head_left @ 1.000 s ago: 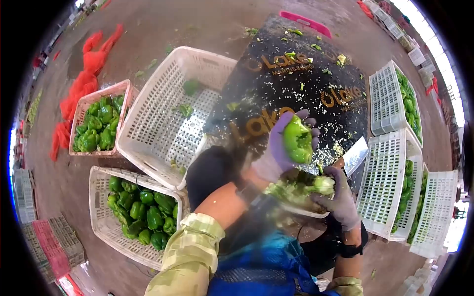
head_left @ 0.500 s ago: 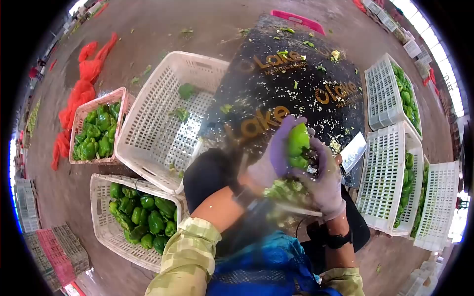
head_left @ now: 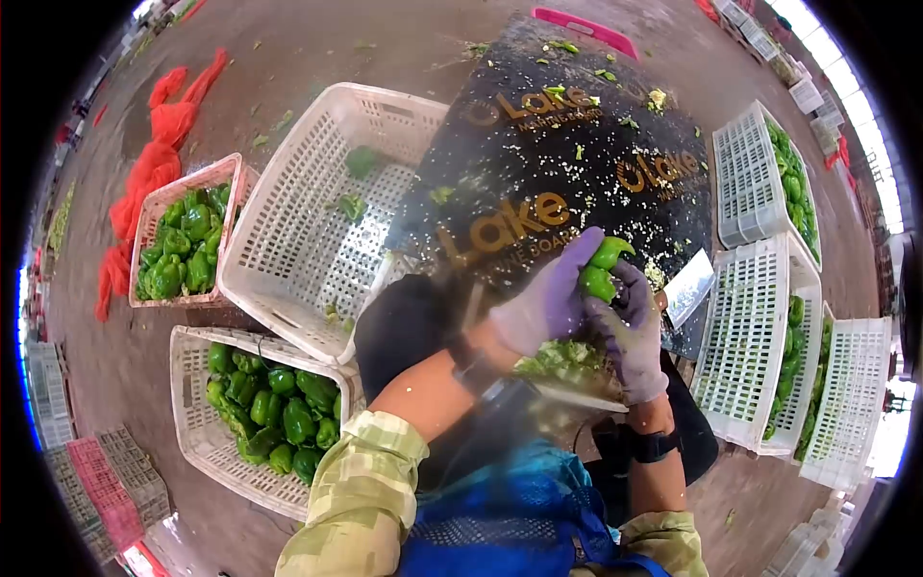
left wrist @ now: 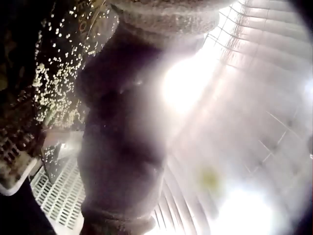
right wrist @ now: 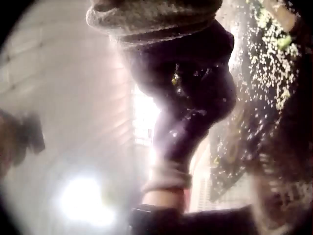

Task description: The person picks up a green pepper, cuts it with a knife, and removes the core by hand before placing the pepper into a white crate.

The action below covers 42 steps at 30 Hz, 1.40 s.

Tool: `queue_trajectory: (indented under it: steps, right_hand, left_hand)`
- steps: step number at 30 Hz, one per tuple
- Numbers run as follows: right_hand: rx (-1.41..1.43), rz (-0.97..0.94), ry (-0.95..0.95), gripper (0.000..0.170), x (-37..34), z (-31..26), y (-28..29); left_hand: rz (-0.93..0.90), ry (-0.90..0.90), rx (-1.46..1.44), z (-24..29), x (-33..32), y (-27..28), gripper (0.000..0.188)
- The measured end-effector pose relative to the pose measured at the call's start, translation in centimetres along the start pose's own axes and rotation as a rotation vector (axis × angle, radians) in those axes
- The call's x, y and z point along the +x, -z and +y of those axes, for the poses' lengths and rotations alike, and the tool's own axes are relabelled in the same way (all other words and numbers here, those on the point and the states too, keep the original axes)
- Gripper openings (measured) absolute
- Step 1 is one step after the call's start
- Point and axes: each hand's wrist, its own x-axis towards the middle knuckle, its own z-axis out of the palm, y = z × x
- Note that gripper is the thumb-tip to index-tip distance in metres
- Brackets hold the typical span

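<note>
The gloved left hand (head_left: 548,306) and gloved right hand (head_left: 630,341) grip a green pepper (head_left: 598,281) between them, low over the near edge of a black printed board (head_left: 538,144). Left fingers curl behind the pepper, while the right fingers and thumb close on its right side. In the left wrist view the left hand (left wrist: 132,58) is dark and the pepper is hidden; the right wrist view shows the right hand (right wrist: 181,63) in shadow. Just right of the hands lies a knife (head_left: 688,288). Pale green scraps (head_left: 562,361) lie below the hands.
Left are a large white crate (head_left: 288,221) with a few green pieces, a pink crate (head_left: 144,226) and a white crate (head_left: 192,413), both holding peppers. More crates (head_left: 740,337) stand along the right. Seeds dot the board; red netting (head_left: 154,163) lies far left.
A pale, leafy-green piece has left the right hand, which has moved up to the pepper. The left hand has turned the pepper and now holds it slightly lower and further right.
</note>
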Motion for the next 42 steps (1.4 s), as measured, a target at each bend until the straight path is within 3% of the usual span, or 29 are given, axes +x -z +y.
queue_trajectory:
  steps: [4, 5, 8, 9, 11, 14, 15, 16, 18, 23, 26, 28, 29, 31, 33, 34, 35, 36, 37, 39, 41, 42]
  right_hand:
    - [0.389, 0.112, -0.177, 0.045, -0.5, -2.0, 0.0]
    - [0.532, 0.069, -0.155, 0.039, -0.5, -1.6, 0.8]
    - [0.58, 0.031, -0.165, 0.031, -0.4, -1.7, 1.8]
    - [0.589, 0.043, -0.169, 0.03, -0.4, -1.4, 1.9]
    - [0.607, 0.068, -0.177, 0.029, -0.3, -0.4, 1.8]
    - [0.392, 0.03, -0.203, 0.026, -0.7, -2.5, 0.8]
    - [0.157, 0.01, -0.115, 0.027, -0.6, -2.0, 1.0]
    - [0.213, 0.028, -0.205, 0.028, -0.4, -1.9, 1.4]
    - [0.324, 0.066, -0.381, 0.03, 0.1, -2.3, 1.7]
    - [0.084, 0.103, -0.228, 0.028, -0.2, 0.3, 1.2]
    - [0.095, 0.153, -0.214, 0.028, -0.2, 2.7, 1.6]
    - [0.042, 0.239, -0.181, 0.026, -0.1, 3.6, 1.3]
    - [-0.11, 0.244, -0.168, 0.025, -0.1, 3.7, 1.5]
    - [-0.59, 0.215, 0.112, 0.023, -0.4, 3.6, 1.6]
    - [-0.76, 0.174, 0.281, 0.029, -0.6, 3.0, 1.6]
    - [-0.446, 0.134, -0.071, 0.029, -1.1, 1.8, 1.5]
    - [-0.14, 0.102, -0.213, 0.025, -1.2, 1.4, 1.7]
    - [0.168, 0.068, -0.35, 0.021, -1.4, 1.1, 1.8]
    - [0.39, 0.096, -0.479, 0.015, -1.8, 0.4, 1.6]
    - [0.605, 0.039, -0.503, 0.02, -2.4, 0.8, 1.5]
    - [0.537, -0.047, -0.41, 0.027, -3.2, 0.8, 1.0]
    - [0.272, -0.123, -0.388, 0.028, -3.2, 0.9, 0.9]
  left_hand:
    - [0.077, 0.125, 0.046, 0.5, 0.1, -0.2, 0.048]
    - [0.023, 0.157, 0.017, 0.3, 0.4, 0.5, 0.047]
    - [0.008, 0.123, 0.033, 0.4, 0.3, -0.3, 0.047]
    - [0.103, 0.132, -0.054, 0.1, 0.6, -0.3, 0.046]
    - [0.053, 0.115, -0.016, -0.2, 0.6, 0.7, 0.045]
    - [0.06, -0.007, 0.075, -0.4, 0.5, 0.6, 0.043]
    - [0.057, -0.046, 0.114, -0.4, 0.3, 0.5, 0.043]
    - [0.051, -0.086, 0.154, -0.5, 0.2, 0.4, 0.043]
    - [0.208, -0.241, 0.257, -1.0, 1.1, 0.7, 0.044]
    - [0.397, -0.441, 0.503, -1.2, 1.4, 0.0, 0.058]
    - [0.465, -0.731, 1.102, -2.0, 1.1, 0.0, 0.061]
    - [0.459, -0.74, 1.27, -2.3, 1.0, 0.4, 0.062]
    - [0.46, -0.754, 1.345, -2.4, 0.9, 0.5, 0.062]
    - [0.454, -0.781, 1.447, -2.5, 1.0, 0.9, 0.058]
    - [0.397, -0.686, 1.051, -2.6, 1.1, 1.1, 0.055]
    - [0.367, -0.635, 0.855, -2.6, 1.2, 1.1, 0.054]
    - [0.362, -0.555, 0.557, -2.7, 1.5, 1.5, 0.051]
    - [0.376, -0.487, 0.485, -2.6, 1.6, 1.8, 0.05]
    - [0.389, -0.415, 0.412, -2.6, 1.5, 2.1, 0.05]
    - [0.399, -0.346, 0.313, -2.2, 1.9, 2.3, 0.048]
    - [0.338, -0.298, 0.182, -1.4, 1.9, 2.9, 0.047]
    - [0.306, -0.27, 0.121, -0.9, 1.5, 3.1, 0.047]
